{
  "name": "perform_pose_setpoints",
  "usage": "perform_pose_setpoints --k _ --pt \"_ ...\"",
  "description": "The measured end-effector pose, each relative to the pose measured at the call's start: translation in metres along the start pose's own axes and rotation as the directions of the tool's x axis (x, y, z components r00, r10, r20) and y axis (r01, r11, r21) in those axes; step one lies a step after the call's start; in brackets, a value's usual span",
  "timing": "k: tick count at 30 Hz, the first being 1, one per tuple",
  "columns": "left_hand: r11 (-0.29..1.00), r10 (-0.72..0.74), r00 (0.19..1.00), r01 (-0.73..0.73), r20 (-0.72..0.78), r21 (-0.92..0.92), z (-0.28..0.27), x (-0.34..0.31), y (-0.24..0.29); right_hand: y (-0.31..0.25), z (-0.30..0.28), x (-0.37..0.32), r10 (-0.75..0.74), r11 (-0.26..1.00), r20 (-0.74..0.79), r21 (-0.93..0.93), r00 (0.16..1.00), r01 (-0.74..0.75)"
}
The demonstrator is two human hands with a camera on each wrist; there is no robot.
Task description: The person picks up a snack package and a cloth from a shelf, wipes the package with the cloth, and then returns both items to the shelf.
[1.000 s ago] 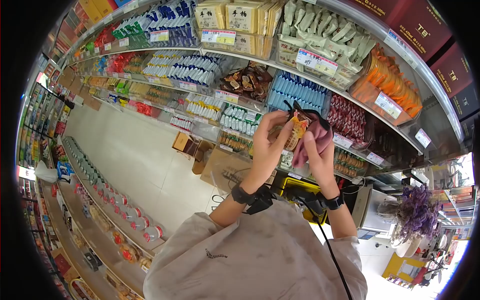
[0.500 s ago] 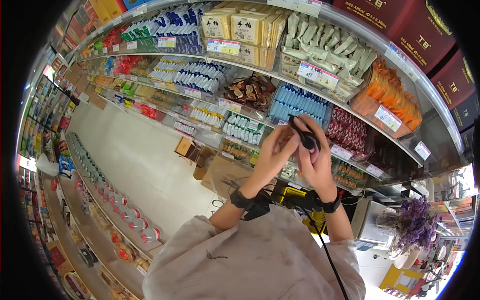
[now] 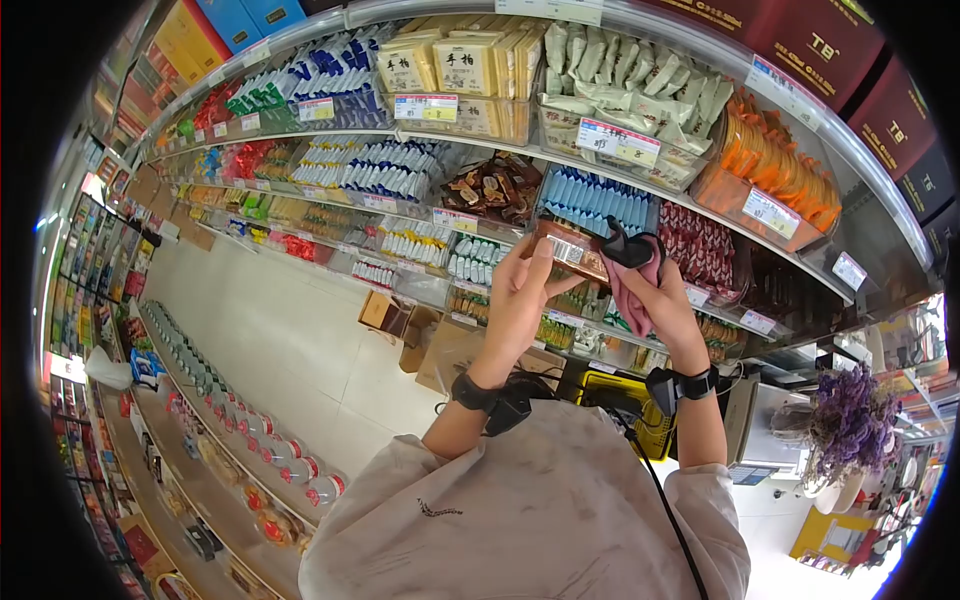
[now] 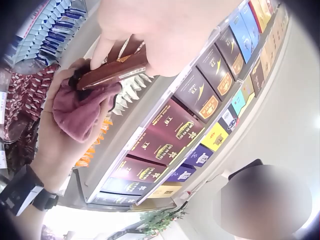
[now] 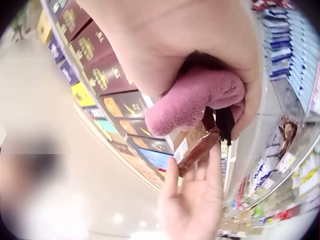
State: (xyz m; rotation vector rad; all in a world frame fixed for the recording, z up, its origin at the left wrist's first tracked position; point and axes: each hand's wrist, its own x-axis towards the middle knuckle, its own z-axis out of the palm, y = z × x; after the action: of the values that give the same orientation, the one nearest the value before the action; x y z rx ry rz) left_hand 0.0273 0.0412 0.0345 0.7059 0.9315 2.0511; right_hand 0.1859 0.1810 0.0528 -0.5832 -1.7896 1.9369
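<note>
Left hand (image 3: pixel 515 300) pinches brown packet (image 3: pixel 574 254), held up before the shelves (image 3: pixel 455 140); right hand (image 3: pixel 672 315) grips pink cloth (image 3: pixel 632 298) by the packet's end. Step looks like wiping; next move calls for a steady pinch under the cloth. Beyond: bins of wrapped snacks (image 3: pixel 597 205), pale floor (image 3: pixel 300 320), purple flowers (image 3: pixel 848 420).

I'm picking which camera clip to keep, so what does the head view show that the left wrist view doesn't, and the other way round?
Only the head view: the yellow basket, the row of bottles and the tiled floor.

Only the left wrist view: a blurred head and green leaves.

Both: the left hand holding a brown packet, the right hand holding a pink cloth, plus orange packets and dark red boxes on the shelves.
</note>
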Motion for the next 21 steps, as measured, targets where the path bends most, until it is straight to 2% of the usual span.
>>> perform_pose_setpoints --k 3,4,7,10,12,14,16,19,21 --pt "0.999 -0.027 0.999 0.025 -0.037 -0.032 -0.003 0.006 -0.004 0.009 0.002 -0.003 -0.126 0.974 -0.168 -0.208 0.978 0.090" --pt "0.998 -0.040 0.999 0.040 -0.015 -0.046 -0.004 0.007 -0.003 0.003 0.009 -0.004 -0.129 0.990 -0.159 -0.068 0.979 0.120" --pt "0.993 -0.071 0.997 0.073 0.023 -0.095 -0.002 0.008 0.000 0.009 0.006 -0.004 -0.089 0.992 -0.120 0.076 0.989 0.099" --pt "0.988 -0.073 0.997 0.072 -0.001 -0.134 0.001 0.007 -0.001 0.019 0.008 -0.001 -0.103 0.980 -0.200 0.148 0.974 0.134" --pt "0.989 -0.062 0.998 0.058 -0.025 -0.135 0.000 0.008 -0.003 0.020 0.012 0.000 -0.122 0.983 -0.252 0.102 0.960 0.152" --pt "0.988 -0.049 0.998 0.042 -0.042 -0.145 -0.003 0.009 -0.005 0.015 0.014 -0.002 -0.102 0.992 -0.211 0.051 0.972 0.115" --pt "0.987 -0.048 0.998 0.042 -0.036 -0.155 -0.005 0.010 -0.005 0.002 0.016 -0.008 -0.027 1.000 -0.080 -0.015 0.996 0.026" --pt "0.985 -0.062 0.998 0.060 -0.007 -0.163 -0.003 0.009 0.000 0.013 0.020 -0.006 -0.160 0.983 -0.149 -0.119 0.976 0.143" --pt "0.984 -0.067 0.998 0.066 -0.002 -0.166 -0.003 0.007 0.001 0.011 0.020 -0.008 -0.151 0.987 -0.138 -0.083 0.979 0.141"
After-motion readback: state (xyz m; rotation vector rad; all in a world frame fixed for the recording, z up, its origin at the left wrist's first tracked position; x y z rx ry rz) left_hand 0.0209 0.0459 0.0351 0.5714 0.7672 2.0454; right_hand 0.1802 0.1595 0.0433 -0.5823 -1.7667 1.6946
